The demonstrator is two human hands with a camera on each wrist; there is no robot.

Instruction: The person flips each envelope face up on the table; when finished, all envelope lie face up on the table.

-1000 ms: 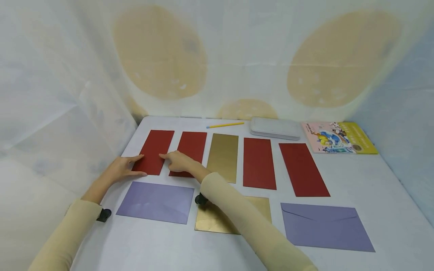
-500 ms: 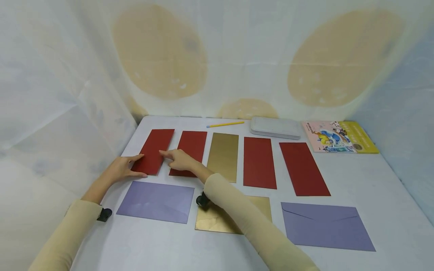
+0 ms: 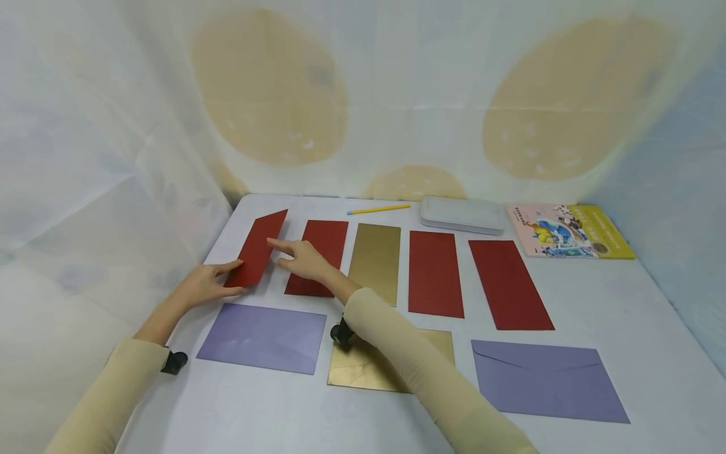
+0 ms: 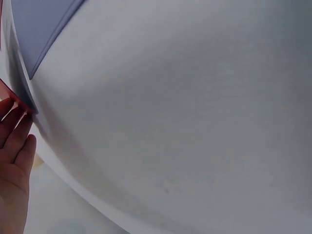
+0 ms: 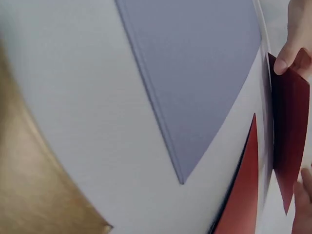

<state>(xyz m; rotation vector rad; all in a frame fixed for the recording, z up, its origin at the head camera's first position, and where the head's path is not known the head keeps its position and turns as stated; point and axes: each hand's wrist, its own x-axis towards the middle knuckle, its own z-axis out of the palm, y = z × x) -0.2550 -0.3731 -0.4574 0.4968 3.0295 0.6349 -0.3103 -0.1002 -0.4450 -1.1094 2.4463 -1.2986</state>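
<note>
At the left end of a row lies a red envelope (image 3: 255, 249), tilted with its right side raised off the table. My left hand (image 3: 200, 285) holds its near left edge; in the right wrist view that thumb lies on the corner, and in the left wrist view the fingers (image 4: 14, 129) are at the red edge. My right hand (image 3: 303, 257) pinches the right edge, index finger extended over the red paper; its thumb is partly hidden. A second red envelope (image 3: 326, 243) lies flat beneath my right hand.
Rightward in the row lie a gold envelope (image 3: 375, 258) and red ones (image 3: 435, 274). Nearer are a lilac envelope (image 3: 263, 337), a gold one (image 3: 433, 343) under my right forearm and another lilac one (image 3: 547, 381). A pencil (image 3: 379, 209), grey case (image 3: 462, 214) and book (image 3: 570, 232) lie behind.
The left-end red envelope has gone from lying flat to tilted, its right side and far end raised. My right hand has risen slightly with it; my left hand has hardly moved.
</note>
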